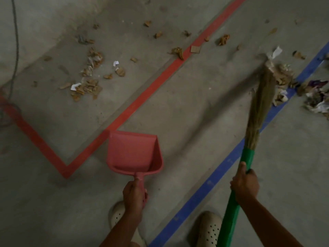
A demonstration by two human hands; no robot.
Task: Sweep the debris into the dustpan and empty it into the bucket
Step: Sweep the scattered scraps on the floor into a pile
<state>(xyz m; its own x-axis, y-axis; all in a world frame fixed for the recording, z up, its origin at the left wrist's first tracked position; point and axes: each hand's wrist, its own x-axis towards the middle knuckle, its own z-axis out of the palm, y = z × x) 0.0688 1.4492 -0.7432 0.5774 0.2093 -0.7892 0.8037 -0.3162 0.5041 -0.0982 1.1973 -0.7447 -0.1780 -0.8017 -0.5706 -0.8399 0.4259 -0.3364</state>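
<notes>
1. Gripping the dustpan (133, 152) by its handle: our left hand (133, 195), just ahead of our shoes (211, 229).
2. Our right hand (244, 184), clamped on the broom (260, 104) at its green handle; bristles meet debris (283, 75) at the blue line (222, 168).
3. More debris, scattered along the red line (142, 97).

Head view, downward over floor (178, 107)

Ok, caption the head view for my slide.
Left hand holds empty pink dustpan; right hand holds green-handled broom against debris by blue tape.

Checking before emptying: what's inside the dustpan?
The pink dustpan shows only its bare inner surface, nothing in it. The left hand covers just its handle; nothing hides the interior.
</notes>
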